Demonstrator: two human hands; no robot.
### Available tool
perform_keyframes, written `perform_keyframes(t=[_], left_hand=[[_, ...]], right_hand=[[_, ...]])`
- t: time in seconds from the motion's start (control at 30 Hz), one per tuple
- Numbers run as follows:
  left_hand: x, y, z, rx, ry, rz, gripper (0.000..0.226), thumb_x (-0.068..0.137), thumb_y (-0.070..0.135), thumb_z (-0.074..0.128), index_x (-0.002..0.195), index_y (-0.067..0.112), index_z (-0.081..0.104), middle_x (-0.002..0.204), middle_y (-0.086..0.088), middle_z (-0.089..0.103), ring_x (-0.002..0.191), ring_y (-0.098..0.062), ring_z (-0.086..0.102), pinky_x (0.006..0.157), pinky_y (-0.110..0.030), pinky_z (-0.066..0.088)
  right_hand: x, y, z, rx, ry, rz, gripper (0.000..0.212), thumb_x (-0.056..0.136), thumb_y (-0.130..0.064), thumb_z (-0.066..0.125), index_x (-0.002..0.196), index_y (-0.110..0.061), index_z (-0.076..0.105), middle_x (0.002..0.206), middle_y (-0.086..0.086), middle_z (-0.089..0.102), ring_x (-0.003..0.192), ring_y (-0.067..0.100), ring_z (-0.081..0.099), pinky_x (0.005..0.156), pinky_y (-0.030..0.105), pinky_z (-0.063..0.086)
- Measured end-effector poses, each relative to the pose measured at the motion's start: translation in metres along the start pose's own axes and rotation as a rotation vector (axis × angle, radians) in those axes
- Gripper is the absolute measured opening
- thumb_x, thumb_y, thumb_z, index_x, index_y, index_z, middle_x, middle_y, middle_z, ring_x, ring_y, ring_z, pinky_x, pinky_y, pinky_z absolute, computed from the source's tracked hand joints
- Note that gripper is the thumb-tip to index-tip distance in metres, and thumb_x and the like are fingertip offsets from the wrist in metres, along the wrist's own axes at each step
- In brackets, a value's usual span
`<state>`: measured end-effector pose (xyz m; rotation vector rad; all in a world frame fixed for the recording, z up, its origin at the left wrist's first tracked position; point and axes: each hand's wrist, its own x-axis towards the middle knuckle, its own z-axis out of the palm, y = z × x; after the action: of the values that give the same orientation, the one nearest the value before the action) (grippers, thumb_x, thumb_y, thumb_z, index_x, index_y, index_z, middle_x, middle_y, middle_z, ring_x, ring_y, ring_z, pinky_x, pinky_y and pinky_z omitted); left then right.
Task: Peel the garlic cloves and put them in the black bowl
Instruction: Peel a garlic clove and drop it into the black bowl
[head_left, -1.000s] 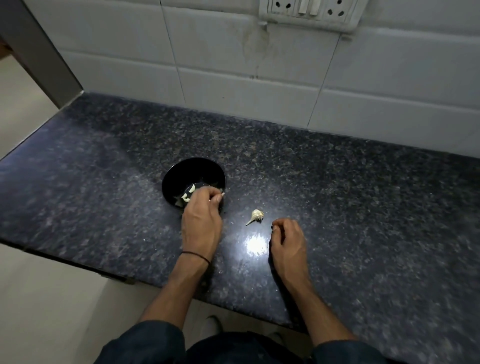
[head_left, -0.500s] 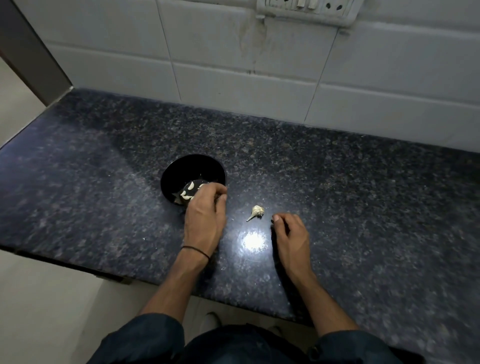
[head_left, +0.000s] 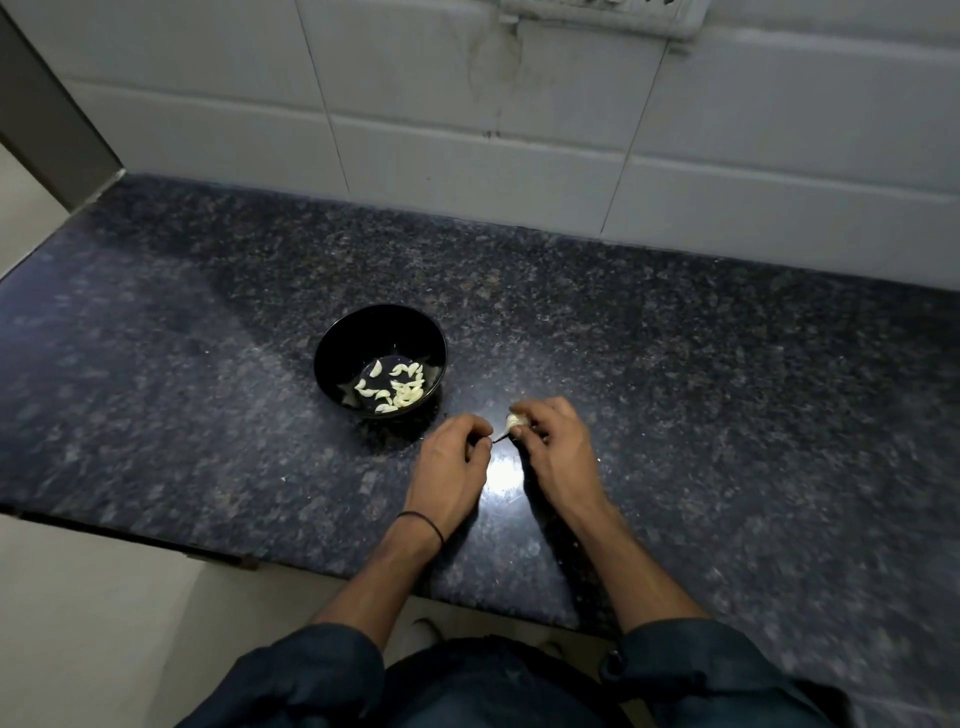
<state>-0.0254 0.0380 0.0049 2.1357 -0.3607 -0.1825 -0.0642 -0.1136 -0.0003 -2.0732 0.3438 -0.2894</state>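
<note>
Black round bowl (head_left: 340, 345): peeled pale cloves (head_left: 402, 389) inside
Right hand (head_left: 558, 447): fingers pinching whitish unpeeled garlic (head_left: 513, 419)
Left hand (head_left: 449, 462): fingers curled at its stalk (head_left: 500, 439), grip unclear

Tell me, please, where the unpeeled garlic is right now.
The garlic is held by the right hand near the head view's centre, just right of the black bowl, its stem pointing toward the left hand.

so the glossy round black bowl (head_left: 353, 338) sits upright on the dark speckled desk (head_left: 727, 389) with a bunch of pale curved peeled garlic cloves (head_left: 401, 388) loose in its bottom, and near it the right hand (head_left: 558, 452) pinches one small whitish papery garlic piece (head_left: 513, 420) with a thin stem
</note>
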Motion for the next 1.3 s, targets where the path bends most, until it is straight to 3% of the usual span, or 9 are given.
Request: perform_keyframes(t=[0.13, 0.27, 0.37, 0.5, 0.67, 0.77, 0.9, 1.13, 1.3], left_hand=[[0.002, 0.009, 0.002, -0.252, -0.004, -0.142, 0.009, 0.095, 0.012, 0.062, 0.093, 0.017, 0.069, 0.088, -0.001, 0.073, 0.079, -0.015, 0.068, 0.076, -0.029, 0.055], [0.006, 0.03, 0.005, -0.617, -0.072, -0.327, 0.015, 0.1, 0.012, 0.056, 0.102, 0.016, 0.07, 0.089, -0.007, 0.072, 0.065, -0.018, 0.058, 0.048, -0.025, 0.043], [0.005, 0.039, 0.007, -0.792, -0.166, -0.366, 0.021, 0.1, 0.009, 0.055, 0.113, 0.01, 0.071, 0.09, -0.014, 0.068, 0.066, -0.019, 0.054, 0.052, -0.026, 0.041], [-0.002, 0.046, 0.011, -0.893, -0.175, -0.324, 0.023, 0.096, -0.001, 0.058, 0.115, 0.005, 0.07, 0.11, -0.017, 0.073, 0.091, -0.019, 0.067, 0.074, -0.022, 0.054], [-0.008, 0.054, 0.012, -0.829, -0.145, -0.238, 0.023, 0.094, 0.001, 0.064, 0.114, 0.01, 0.071, 0.105, -0.008, 0.076, 0.09, -0.013, 0.071, 0.078, -0.023, 0.056], [-0.01, 0.058, 0.013, -0.779, -0.117, -0.194, 0.022, 0.092, 0.003, 0.067, 0.113, 0.009, 0.072, 0.103, -0.007, 0.077, 0.091, -0.015, 0.071, 0.08, -0.028, 0.059], [-0.012, 0.06, 0.014, -0.725, -0.085, -0.139, 0.02, 0.091, 0.003, 0.069, 0.109, 0.009, 0.072, 0.1, -0.004, 0.076, 0.086, -0.009, 0.069, 0.072, -0.02, 0.054], [-0.016, 0.061, 0.019, -0.661, -0.062, -0.082, 0.02, 0.089, 0.001, 0.07, 0.107, 0.01, 0.072, 0.102, -0.004, 0.076, 0.094, -0.017, 0.071, 0.086, -0.031, 0.057], [-0.02, 0.065, 0.02, -0.627, -0.062, -0.029, 0.017, 0.089, -0.001, 0.069, 0.101, 0.01, 0.072, 0.096, 0.001, 0.075, 0.09, -0.012, 0.071, 0.081, -0.023, 0.054]], right_hand=[[-0.011, -0.001, -0.011, 0.102, 0.047, -0.013, 0.025, 0.089, -0.006, 0.069, 0.112, -0.016, 0.075, 0.103, -0.011, 0.062, 0.094, 0.0, 0.062, 0.087, 0.016, 0.047], [-0.022, -0.008, -0.023, 0.249, 0.058, -0.012, 0.026, 0.088, -0.006, 0.071, 0.108, -0.021, 0.076, 0.106, -0.009, 0.067, 0.096, 0.015, 0.066, 0.089, 0.032, 0.054], [-0.025, -0.013, -0.031, 0.35, 0.061, 0.021, 0.025, 0.087, -0.001, 0.071, 0.105, -0.017, 0.076, 0.105, -0.005, 0.07, 0.099, 0.017, 0.068, 0.091, 0.035, 0.055], [-0.028, -0.018, -0.04, 0.539, 0.068, 0.149, 0.023, 0.088, 0.002, 0.07, 0.107, -0.011, 0.071, 0.102, 0.005, 0.075, 0.095, 0.018, 0.071, 0.084, 0.032, 0.057], [-0.034, -0.02, -0.041, 0.599, 0.1, 0.2, 0.015, 0.093, 0.0, 0.066, 0.105, -0.009, 0.068, 0.102, 0.009, 0.075, 0.097, 0.024, 0.071, 0.09, 0.043, 0.059], [-0.038, -0.024, -0.043, 0.605, 0.112, 0.214, 0.013, 0.095, -0.004, 0.066, 0.105, -0.01, 0.07, 0.102, 0.007, 0.075, 0.098, 0.022, 0.072, 0.089, 0.037, 0.059], [-0.04, -0.023, -0.043, 0.592, 0.127, 0.207, 0.013, 0.094, -0.009, 0.069, 0.106, -0.012, 0.071, 0.11, 0.012, 0.073, 0.103, 0.026, 0.072, 0.089, 0.039, 0.058], [-0.045, -0.027, -0.047, 0.514, 0.137, 0.189, 0.012, 0.095, -0.012, 0.068, 0.104, -0.017, 0.073, 0.109, 0.007, 0.073, 0.102, 0.022, 0.072, 0.09, 0.037, 0.058], [-0.05, -0.034, -0.049, 0.465, 0.173, 0.181, 0.011, 0.095, -0.009, 0.067, 0.103, -0.013, 0.073, 0.1, 0.002, 0.076, 0.095, 0.016, 0.073, 0.086, 0.029, 0.058]])
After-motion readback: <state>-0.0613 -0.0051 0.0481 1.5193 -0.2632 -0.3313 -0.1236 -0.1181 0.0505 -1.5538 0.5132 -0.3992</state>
